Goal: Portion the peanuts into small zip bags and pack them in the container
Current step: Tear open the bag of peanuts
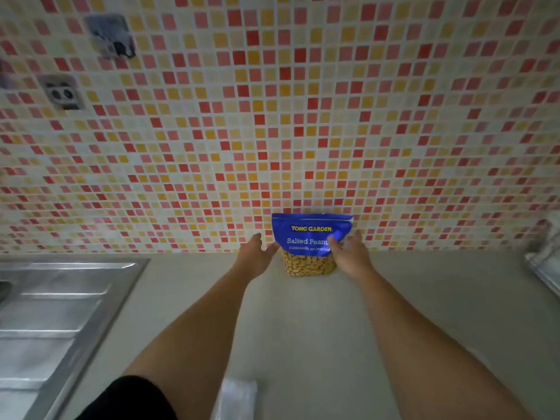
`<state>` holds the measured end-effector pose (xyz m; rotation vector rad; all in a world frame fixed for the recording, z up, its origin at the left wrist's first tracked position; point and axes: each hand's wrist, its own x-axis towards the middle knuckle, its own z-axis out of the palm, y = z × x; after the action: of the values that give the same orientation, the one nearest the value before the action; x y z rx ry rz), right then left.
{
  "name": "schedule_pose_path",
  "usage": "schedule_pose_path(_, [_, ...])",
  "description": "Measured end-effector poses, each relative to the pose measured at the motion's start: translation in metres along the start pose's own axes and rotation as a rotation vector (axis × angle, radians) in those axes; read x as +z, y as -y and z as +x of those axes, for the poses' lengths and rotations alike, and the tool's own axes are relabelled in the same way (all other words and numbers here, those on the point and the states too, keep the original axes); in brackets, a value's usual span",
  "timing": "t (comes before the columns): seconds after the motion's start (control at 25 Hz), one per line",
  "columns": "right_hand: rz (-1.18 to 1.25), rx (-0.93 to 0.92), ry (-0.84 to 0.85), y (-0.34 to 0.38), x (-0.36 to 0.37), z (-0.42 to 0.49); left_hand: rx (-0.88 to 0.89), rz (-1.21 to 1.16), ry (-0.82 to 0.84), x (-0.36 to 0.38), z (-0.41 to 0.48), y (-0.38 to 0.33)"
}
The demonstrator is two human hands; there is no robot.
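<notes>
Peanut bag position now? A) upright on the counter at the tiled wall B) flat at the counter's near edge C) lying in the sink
A: the peanut bag stands upright on the counter against the tiled wall, well to the right of the sink.

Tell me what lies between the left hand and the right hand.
The blue peanut bag stands there on the counter; the right hand grips its side. The head view shows this.
</notes>
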<state>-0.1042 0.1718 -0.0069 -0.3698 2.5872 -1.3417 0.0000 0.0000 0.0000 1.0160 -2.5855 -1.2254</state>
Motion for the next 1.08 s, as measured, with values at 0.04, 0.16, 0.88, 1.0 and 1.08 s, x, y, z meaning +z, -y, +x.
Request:
schedule_pose_path(0.04, [0.03, -0.013, -0.014, -0.003, 0.005, 0.01, 0.001, -0.044, -0.003, 0.006, 0.009, -0.003])
schedule_pose_path(0.16, [0.133, -0.027, -0.045, -0.014, 0.017, 0.025, 0.021, -0.19, 0.022, 0.021, 0.033, -0.005])
schedule_pose_path(0.88, [0.186, -0.061, 0.053, -0.031, -0.028, -0.07, 0.39, -0.095, -0.025, -0.004, -0.107, 0.03])
schedule_pose_path(1.0, [0.203, -0.072, 0.152, -0.041, -0.038, -0.112, 0.354, -0.051, -0.05, 0.003, -0.164, 0.043])
schedule_pose_path(1.08, [0.216, -0.051, 0.214, -0.051, -0.04, -0.134, 0.307, -0.065, -0.07, 0.012, -0.197, 0.049])
